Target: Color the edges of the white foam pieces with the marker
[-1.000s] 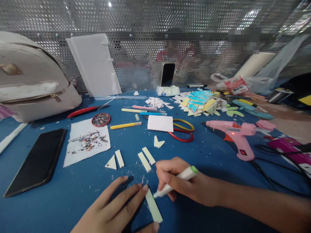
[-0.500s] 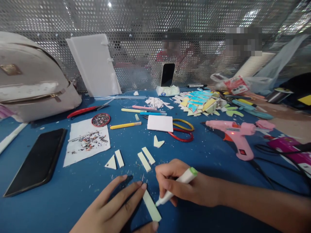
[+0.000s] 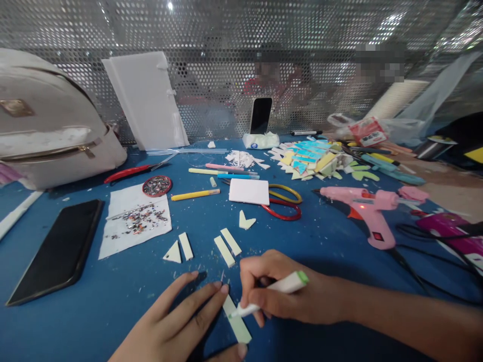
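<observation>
My right hand (image 3: 275, 291) is closed round a white marker with a green end (image 3: 279, 289), its tip touching a pale green foam strip (image 3: 237, 322) on the blue table (image 3: 113, 301). My left hand (image 3: 181, 322) lies flat with fingers stretched out, fingertips pressing the strip's upper end and the thumb near its lower end. Just beyond the hands lie two more pale strips (image 3: 226, 246), a small triangle and strip (image 3: 178, 250) and a V-shaped piece (image 3: 246, 220).
A black phone (image 3: 56, 251) lies at left beside a white sheet with glitter bits (image 3: 136, 223). A pink glue gun (image 3: 366, 206) with cables sits at right. Scissors (image 3: 283, 201), a white card (image 3: 249, 191), pens, coloured scraps (image 3: 313, 161) and a beige bag (image 3: 49, 125) stand farther back.
The marker has tilted flatter and its tip has moved left, back onto the strip near its upper part. My left hand has stayed pressing the strip.
</observation>
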